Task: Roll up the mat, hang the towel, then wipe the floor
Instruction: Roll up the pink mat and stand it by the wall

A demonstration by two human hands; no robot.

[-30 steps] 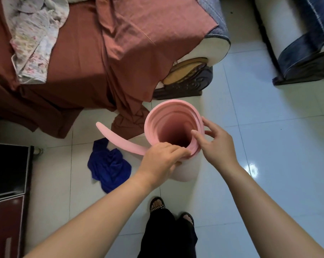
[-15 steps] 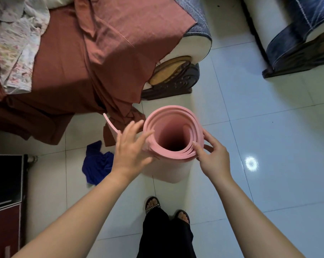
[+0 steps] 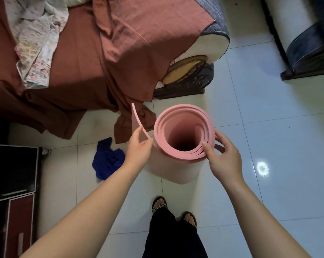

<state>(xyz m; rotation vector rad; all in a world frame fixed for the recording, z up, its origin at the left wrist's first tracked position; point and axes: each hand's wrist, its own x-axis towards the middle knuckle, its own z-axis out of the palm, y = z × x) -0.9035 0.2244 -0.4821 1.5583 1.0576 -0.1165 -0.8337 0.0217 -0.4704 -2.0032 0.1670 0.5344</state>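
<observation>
Left hand is pinching the loose outer end of the pink mat between thumb and fingers, holding it away from the roll. Right hand is gripping the roll's top rim, thumb pressing on the coiled edges, fingers curling round the outside. The mat is standing upright on the tiled floor, with a blue cloth lying crumpled just beside it.

The glossy white tiled floor carries a loosely rolled pink foam mat standing on end. A crumpled blue cloth lies near it on the left. The corner of a hanging rust-brown sheet reaches the tiles beside the roll, near a dark carved wooden sofa base. Two sandalled feet stand in front of the roll.
</observation>
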